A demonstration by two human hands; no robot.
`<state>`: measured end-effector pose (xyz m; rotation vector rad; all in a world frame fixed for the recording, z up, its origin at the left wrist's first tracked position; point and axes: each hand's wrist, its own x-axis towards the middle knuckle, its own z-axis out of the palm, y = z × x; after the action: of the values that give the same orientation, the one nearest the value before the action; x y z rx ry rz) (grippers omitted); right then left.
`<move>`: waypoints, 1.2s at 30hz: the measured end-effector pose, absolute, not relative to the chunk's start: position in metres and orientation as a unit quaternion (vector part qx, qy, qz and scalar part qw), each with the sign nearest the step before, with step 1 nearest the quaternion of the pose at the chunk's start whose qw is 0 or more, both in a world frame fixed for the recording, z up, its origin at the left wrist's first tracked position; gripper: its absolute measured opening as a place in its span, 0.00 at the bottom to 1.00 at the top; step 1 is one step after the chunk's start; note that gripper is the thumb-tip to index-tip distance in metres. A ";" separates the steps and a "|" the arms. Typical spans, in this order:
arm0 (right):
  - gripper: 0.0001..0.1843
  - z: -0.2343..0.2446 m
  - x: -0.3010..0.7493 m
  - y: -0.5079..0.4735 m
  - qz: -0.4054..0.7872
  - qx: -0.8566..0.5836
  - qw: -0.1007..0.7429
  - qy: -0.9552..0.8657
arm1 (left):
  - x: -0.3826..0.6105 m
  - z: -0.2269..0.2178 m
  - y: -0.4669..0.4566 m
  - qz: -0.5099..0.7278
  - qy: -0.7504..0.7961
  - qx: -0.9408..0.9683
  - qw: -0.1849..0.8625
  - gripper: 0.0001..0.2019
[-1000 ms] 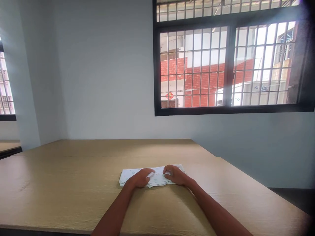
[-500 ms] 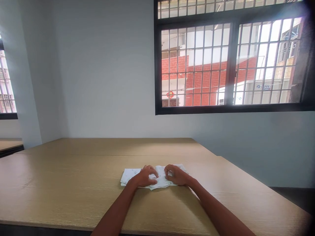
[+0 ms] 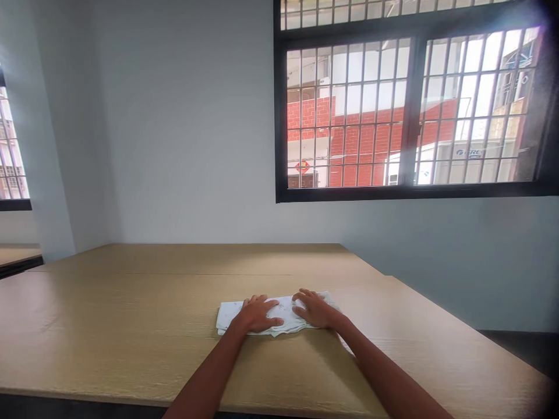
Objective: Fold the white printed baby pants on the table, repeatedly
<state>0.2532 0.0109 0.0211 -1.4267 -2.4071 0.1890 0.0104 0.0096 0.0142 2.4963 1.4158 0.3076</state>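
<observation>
A folded white cloth with a faint small print (image 3: 230, 313) lies on the wooden table (image 3: 131, 326), a little beyond the middle. My left hand (image 3: 257, 315) lies flat on the cloth's centre, fingers stretched out and slightly apart. My right hand (image 3: 315, 308) rests flat on the cloth's right part, fingers extended toward the left hand. Both palms press down on the fabric; neither hand grips anything. The cloth's near edge bulges a little between my wrists.
The table runs wide to the left and right, with a seam across its far part. A grey wall and a barred window (image 3: 406, 110) stand behind it. Another table edge (image 3: 17, 256) shows at far left. The floor drops away at right.
Both hands had curled fingers bunching the cloth's middle half a second ago; now the fingers are spread out flat on it. The cloth lies smoother.
</observation>
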 end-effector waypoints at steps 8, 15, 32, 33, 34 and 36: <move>0.28 0.023 0.252 0.006 0.086 -0.486 0.123 -0.861 | 0.013 0.024 0.005 0.172 0.486 0.849 0.119 0.17; 0.48 0.037 0.249 -0.009 0.141 -0.414 0.124 -0.890 | 0.012 0.025 0.004 0.196 0.469 0.845 0.162 0.23; 0.04 0.034 0.228 -0.009 0.052 -0.421 0.227 -0.876 | 0.012 0.030 0.007 0.217 0.280 0.805 0.476 0.09; 0.05 0.034 0.228 -0.010 0.055 -0.419 0.228 -0.877 | 0.011 0.030 0.007 0.220 0.279 0.801 0.482 0.09; 0.04 0.035 0.228 -0.011 0.058 -0.417 0.229 -0.877 | 0.011 0.029 0.008 0.222 0.280 0.797 0.487 0.09; 0.04 0.038 0.227 -0.014 0.060 -0.414 0.234 -0.878 | 0.010 0.029 0.010 0.221 0.283 0.791 0.495 0.11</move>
<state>0.2271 -0.0138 0.0378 -1.1351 -2.4092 0.1652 0.0097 0.0102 0.0288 1.9165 0.6862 0.5363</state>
